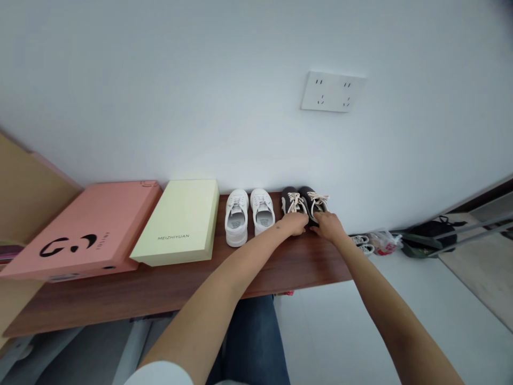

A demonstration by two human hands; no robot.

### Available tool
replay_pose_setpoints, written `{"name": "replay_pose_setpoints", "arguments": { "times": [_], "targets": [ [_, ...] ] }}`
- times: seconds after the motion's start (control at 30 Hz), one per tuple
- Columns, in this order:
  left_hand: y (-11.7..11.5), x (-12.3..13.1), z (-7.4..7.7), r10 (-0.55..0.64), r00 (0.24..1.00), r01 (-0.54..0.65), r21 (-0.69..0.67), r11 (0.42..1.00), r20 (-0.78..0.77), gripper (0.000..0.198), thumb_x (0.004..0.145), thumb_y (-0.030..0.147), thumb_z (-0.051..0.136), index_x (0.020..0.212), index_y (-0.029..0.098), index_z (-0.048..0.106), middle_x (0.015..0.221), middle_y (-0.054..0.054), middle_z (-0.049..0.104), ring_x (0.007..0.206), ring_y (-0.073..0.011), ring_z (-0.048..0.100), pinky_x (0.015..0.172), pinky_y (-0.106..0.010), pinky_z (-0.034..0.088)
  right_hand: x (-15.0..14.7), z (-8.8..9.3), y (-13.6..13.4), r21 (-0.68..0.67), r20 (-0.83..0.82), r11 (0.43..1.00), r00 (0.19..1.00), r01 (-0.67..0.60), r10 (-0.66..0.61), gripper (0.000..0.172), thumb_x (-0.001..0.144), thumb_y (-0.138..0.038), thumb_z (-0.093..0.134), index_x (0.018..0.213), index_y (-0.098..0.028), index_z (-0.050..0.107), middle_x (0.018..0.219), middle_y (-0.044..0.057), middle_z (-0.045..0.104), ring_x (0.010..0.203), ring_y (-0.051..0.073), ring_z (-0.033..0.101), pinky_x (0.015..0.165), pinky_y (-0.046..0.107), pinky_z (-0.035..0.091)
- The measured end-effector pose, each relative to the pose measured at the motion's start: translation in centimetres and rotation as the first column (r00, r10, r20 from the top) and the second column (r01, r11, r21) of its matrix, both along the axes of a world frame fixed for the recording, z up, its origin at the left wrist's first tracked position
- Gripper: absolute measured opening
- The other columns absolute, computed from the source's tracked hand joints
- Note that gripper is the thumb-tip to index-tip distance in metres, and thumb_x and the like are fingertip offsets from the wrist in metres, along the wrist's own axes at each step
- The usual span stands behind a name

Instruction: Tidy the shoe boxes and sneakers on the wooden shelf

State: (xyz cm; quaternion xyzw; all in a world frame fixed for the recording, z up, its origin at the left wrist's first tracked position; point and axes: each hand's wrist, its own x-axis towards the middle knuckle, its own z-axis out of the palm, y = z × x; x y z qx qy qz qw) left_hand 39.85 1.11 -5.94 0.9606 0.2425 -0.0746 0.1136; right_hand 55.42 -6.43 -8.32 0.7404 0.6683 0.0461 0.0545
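Both my hands are at a pair of dark sneakers with cream laces, standing side by side near the right end of a brown wooden shelf (256, 270), toes toward the wall. My left hand (295, 222) is closed on the heel of the left dark sneaker (292, 198). At the heel of the right dark sneaker (313, 197), my right hand (327, 226) is closed too. The fingertips of both hands are partly hidden. Just left of them stands a pair of white sneakers, the nearer one (262, 206) beside the other white sneaker (236, 235).
A pale yellow box (180, 214) and a larger pink box (96, 214) lie on the shelf's left part. The wall behind carries a socket plate (333, 92). On the floor at right are more shoes (364, 246), a plastic bag (383, 243) and a black bag (430, 235).
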Motion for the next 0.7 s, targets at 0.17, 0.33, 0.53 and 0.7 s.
{"name": "replay_pose_setpoints", "arguments": {
  "times": [0.17, 0.33, 0.53, 0.7],
  "targets": [
    [-2.1, -1.9, 0.1, -0.003, 0.979, -0.025, 0.136, 0.99, 0.203, 0.036, 0.091, 0.03, 0.057, 0.122, 0.013, 0.051, 0.124, -0.018, 0.06, 0.118, -0.0287, 0.057, 0.099, -0.04, 0.045, -1.5, 0.4, -1.0, 0.064, 0.039, 0.996, 0.997, 0.06, -0.063, 0.027, 0.083, -0.033, 0.066, 0.103, -0.017, 0.059, 0.111, 0.016, 0.065, 0.103, 0.029, 0.058, 0.084, 0.037, 0.039],
    [-3.4, -6.9, 2.3, -0.079, 0.928, 0.014, 0.177, 0.984, 0.365, 0.038, 0.095, 0.029, 0.049, 0.13, 0.016, 0.047, 0.134, -0.016, 0.055, 0.124, -0.0273, 0.052, 0.103, -0.04, 0.041, -4.6, 2.2, -2.3, 0.285, 0.016, 0.942, 0.982, 0.178, -0.19, 0.038, 0.086, -0.031, 0.06, 0.121, -0.017, 0.055, 0.124, 0.02, 0.059, 0.113, 0.035, 0.052, 0.091, 0.045, 0.038],
    [-2.9, -16.5, 6.8, 0.028, 0.827, -0.14, 0.158, 0.977, 0.561, 0.044, 0.097, 0.032, 0.043, 0.137, 0.015, 0.044, 0.138, -0.014, 0.054, 0.129, -0.0262, 0.049, 0.108, -0.042, 0.039, -11.6, 7.7, -2.4, 0.411, -0.15, 0.911, 0.982, -0.048, 0.119, 0.046, 0.092, -0.034, 0.05, 0.134, -0.016, 0.05, 0.136, 0.019, 0.054, 0.123, 0.037, 0.047, 0.1, 0.049, 0.037],
    [-5.3, -27.2, 5.3, 0.273, 0.669, -0.412, 0.04, 0.91, 0.692, 0.042, 0.097, 0.036, 0.042, 0.136, 0.022, 0.048, 0.131, -0.011, 0.061, 0.124, -0.0262, 0.054, 0.107, -0.046, 0.042, -19.4, 9.3, -3.4, 0.398, -0.308, 0.901, 0.901, -0.17, 0.306, 0.047, 0.092, -0.036, 0.05, 0.137, -0.02, 0.051, 0.139, 0.016, 0.052, 0.13, 0.037, 0.044, 0.106, 0.052, 0.035]
  ]
}}
